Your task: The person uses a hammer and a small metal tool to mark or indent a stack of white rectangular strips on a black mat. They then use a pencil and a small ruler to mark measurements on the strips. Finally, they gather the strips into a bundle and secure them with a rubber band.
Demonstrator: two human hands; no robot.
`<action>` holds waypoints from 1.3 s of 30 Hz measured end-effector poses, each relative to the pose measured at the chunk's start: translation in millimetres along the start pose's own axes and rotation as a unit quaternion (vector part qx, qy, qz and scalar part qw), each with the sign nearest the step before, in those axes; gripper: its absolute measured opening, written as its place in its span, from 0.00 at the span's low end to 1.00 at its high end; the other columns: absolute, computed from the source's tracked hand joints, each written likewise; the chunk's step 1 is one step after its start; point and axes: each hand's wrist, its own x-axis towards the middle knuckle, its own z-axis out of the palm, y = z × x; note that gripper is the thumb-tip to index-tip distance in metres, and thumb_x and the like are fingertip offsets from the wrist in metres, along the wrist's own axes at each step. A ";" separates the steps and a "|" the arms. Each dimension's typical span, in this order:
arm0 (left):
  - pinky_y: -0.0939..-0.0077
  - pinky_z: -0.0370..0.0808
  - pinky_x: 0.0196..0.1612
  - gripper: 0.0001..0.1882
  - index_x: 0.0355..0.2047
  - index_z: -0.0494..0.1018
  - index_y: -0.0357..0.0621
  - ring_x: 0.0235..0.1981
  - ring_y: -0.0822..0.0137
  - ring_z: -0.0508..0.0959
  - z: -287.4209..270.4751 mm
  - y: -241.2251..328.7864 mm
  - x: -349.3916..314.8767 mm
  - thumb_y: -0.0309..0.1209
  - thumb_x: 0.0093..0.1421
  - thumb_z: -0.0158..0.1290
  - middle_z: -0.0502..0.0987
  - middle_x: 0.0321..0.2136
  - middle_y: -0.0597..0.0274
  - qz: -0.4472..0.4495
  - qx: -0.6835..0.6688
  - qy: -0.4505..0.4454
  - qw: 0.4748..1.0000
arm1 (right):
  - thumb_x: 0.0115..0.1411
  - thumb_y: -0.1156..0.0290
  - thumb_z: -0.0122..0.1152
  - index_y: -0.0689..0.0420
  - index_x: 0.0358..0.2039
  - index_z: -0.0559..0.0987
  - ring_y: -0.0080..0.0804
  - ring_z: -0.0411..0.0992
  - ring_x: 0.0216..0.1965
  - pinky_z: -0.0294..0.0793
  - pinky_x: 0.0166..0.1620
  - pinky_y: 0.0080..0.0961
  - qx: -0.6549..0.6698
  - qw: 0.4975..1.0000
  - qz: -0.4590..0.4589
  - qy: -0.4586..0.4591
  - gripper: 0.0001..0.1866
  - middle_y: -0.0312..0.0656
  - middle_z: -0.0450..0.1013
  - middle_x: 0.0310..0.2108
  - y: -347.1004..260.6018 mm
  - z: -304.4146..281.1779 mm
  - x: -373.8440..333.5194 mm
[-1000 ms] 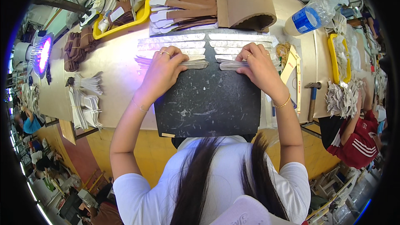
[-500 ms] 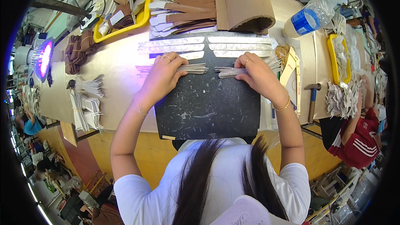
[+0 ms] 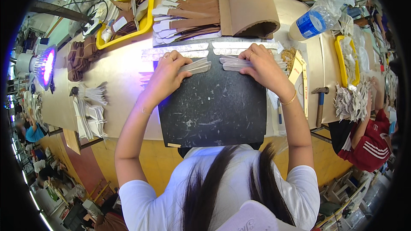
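Observation:
Fingers and thumb of my left hand (image 3: pixel 168 76) are closed round a stack of thin white strips (image 3: pixel 199 66). My right hand (image 3: pixel 269 72) pinches a similar stack of white strips (image 3: pixel 230 63). The inner ends of both stacks point toward each other with a gap between, their layers slightly fanned. Under them lies a black scuffed board (image 3: pixel 209 115). Just beyond my hands, flat metal bars (image 3: pixel 190 48) lie on the left and more metal bars (image 3: pixel 227 48) on the right, partly covered by my hands and the stacks.
Brown strips with white tips (image 3: pixel 192 15) and a curled cardboard sheet (image 3: pixel 248 4) lie beyond the board. At left are a yellow tray (image 3: pixel 124 40), a lit lamp (image 3: pixel 47 67) and strip bundles (image 3: pixel 90 117). A bottle (image 3: pixel 310 23) and hammer (image 3: pixel 320 107) are at right.
Both hands have moved slightly farther from me with their stacks, over the nearest metal bars. The stacks are now tilted and more fanned.

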 end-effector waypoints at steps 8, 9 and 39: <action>0.59 0.70 0.53 0.15 0.46 0.77 0.43 0.49 0.52 0.73 5.0 -19.6 15.5 0.30 0.58 0.62 0.74 0.43 0.55 0.124 0.091 0.086 0.984 | 0.52 0.71 0.72 0.57 0.42 0.78 0.45 0.69 0.47 0.71 0.52 0.38 -0.031 0.998 -0.037 0.042 0.17 0.44 0.70 0.42 -4.3 2.0 11.2; 0.59 0.70 0.52 0.16 0.46 0.77 0.43 0.49 0.51 0.73 2.7 -19.7 17.0 0.30 0.58 0.62 0.74 0.43 0.55 0.114 0.088 0.072 0.987 | 0.52 0.71 0.72 0.57 0.42 0.79 0.45 0.70 0.47 0.71 0.52 0.38 -0.035 0.997 -0.044 0.054 0.17 0.44 0.70 0.42 -1.0 2.0 14.8; 0.60 0.68 0.62 0.23 0.52 0.78 0.39 0.56 0.49 0.74 9.1 -49.0 27.6 0.25 0.54 0.66 0.76 0.53 0.49 0.113 0.073 0.069 0.988 | 0.51 0.64 0.72 0.56 0.43 0.80 0.39 0.70 0.50 0.69 0.53 0.43 -0.099 0.988 -0.049 0.109 0.19 0.39 0.73 0.42 10.5 37.8 16.5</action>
